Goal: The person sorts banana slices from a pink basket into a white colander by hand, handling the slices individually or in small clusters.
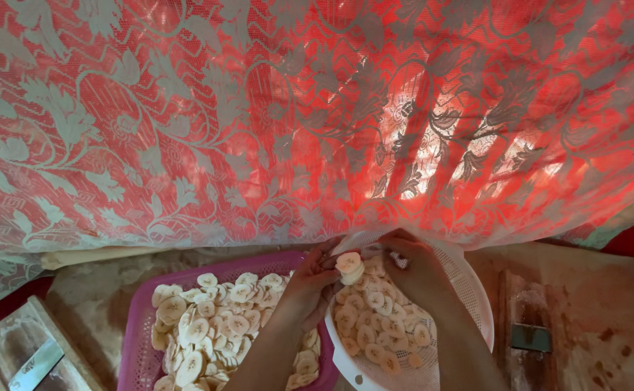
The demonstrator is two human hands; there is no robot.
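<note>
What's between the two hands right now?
In the head view, a peeled banana piece, cut face up, sits between the left hand and right hand, both touching it, above the white basket of slices.

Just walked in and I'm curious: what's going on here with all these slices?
A person holds a short piece of peeled banana between the left hand and right hand, over a white basket of banana slices. Beside it, a pink basket holds a bigger heap of slices. A lace curtain hangs just behind.
</note>
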